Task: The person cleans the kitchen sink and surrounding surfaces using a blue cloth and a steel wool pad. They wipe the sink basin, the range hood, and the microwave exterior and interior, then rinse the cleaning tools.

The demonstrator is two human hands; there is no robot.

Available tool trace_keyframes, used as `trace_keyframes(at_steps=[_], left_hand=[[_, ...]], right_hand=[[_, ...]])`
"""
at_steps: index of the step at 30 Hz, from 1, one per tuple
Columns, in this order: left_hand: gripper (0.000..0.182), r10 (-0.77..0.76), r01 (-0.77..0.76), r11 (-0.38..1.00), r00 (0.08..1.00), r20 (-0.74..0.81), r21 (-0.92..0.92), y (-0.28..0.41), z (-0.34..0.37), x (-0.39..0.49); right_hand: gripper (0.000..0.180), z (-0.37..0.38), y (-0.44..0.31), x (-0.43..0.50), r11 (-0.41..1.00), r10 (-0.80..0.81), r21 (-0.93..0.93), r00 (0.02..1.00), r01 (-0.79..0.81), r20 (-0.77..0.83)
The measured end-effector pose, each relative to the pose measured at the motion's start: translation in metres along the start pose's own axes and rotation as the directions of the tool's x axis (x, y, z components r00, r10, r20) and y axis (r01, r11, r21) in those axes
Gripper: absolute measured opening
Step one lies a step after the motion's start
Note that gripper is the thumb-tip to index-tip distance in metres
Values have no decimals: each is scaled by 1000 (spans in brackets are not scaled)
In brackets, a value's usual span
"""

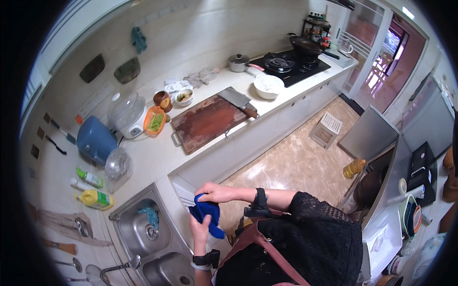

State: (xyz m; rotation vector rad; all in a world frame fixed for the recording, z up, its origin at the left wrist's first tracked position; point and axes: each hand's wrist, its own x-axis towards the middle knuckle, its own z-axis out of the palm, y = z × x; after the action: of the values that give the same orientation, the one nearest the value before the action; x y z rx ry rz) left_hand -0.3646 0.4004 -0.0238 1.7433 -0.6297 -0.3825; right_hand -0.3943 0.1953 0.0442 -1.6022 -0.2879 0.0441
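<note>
A dark blue cloth (209, 211) is bunched between my two hands, above the gap between the sink counter and my body. My right hand (214, 192) grips its upper end, the thumb lying along the top. Lower down, my left hand (199, 226) holds the cloth's near side, thumb pressed over it. A loose end hangs below my hands. The stainless steel double sink (167, 234) lies just left of my left hand. In its far basin, a teal rag (151, 217) rests by the drain.
A stained wooden cutting board (207, 123) holds a cleaver (238, 100) along its far edge. Beyond stand a white bowl (268, 87), a lidded saucepan (239, 63) and a wok (306, 45). An oil bottle (353, 168) and a plastic stool (325, 130) are on the right.
</note>
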Motion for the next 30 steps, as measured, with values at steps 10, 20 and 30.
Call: trace_keyframes(at_steps=[10, 20, 30], left_hand=[[22, 282, -405, 839, 895, 345, 364, 66, 124, 64], [34, -36, -21, 998, 483, 875, 53, 121, 294, 107], [48, 218, 700, 477, 492, 843, -532, 153, 414, 140]], right_hand=[[27, -108, -26, -151, 988, 98, 143, 955, -59, -281], [29, -259, -32, -293, 932, 85, -264, 857, -249, -508], [41, -266, 52, -401, 779, 593, 288, 508, -556, -625]])
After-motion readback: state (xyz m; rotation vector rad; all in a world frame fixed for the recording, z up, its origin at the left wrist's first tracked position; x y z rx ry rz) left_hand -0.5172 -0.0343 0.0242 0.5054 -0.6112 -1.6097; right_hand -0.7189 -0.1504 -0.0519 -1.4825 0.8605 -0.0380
